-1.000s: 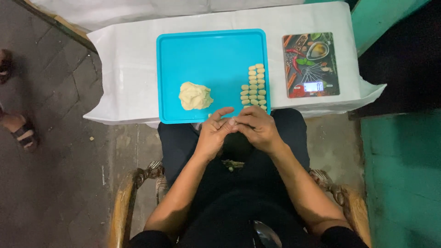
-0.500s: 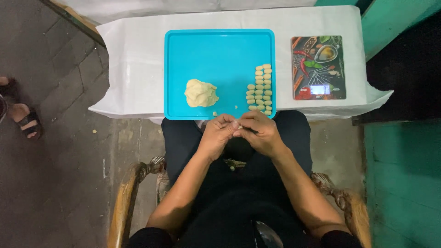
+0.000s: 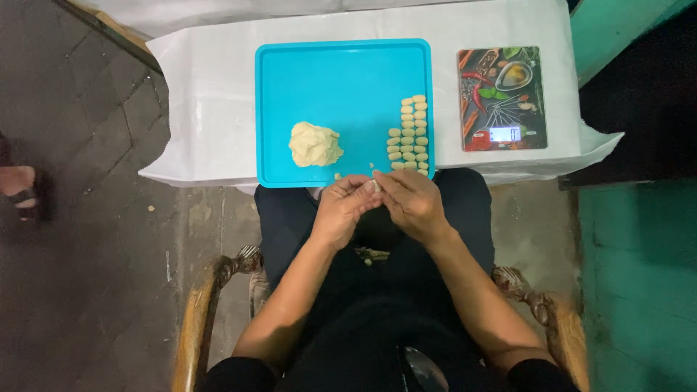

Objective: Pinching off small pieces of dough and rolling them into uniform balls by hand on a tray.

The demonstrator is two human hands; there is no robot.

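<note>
My left hand (image 3: 343, 211) and my right hand (image 3: 412, 203) meet over my lap, just below the near edge of a turquoise tray (image 3: 341, 72). Between their fingertips they pinch a small pale piece of dough (image 3: 376, 186). On the tray lies a lump of pale dough (image 3: 315, 144) at the near left. Several small shaped dough pieces (image 3: 410, 135) stand in rows at the near right. A tiny crumb (image 3: 337, 176) rests near the tray's front edge.
The tray sits on a table covered in white paper (image 3: 210, 87). A kitchen scale (image 3: 502, 98) with a printed food picture and lit display lies to the right. I sit in a wooden armchair (image 3: 192, 319). Another person's sandalled foot (image 3: 18, 190) is at the far left.
Both hands have stayed together over my lap, working the small dough piece. The view has shifted slightly, so the tray and scale sit a little further right.
</note>
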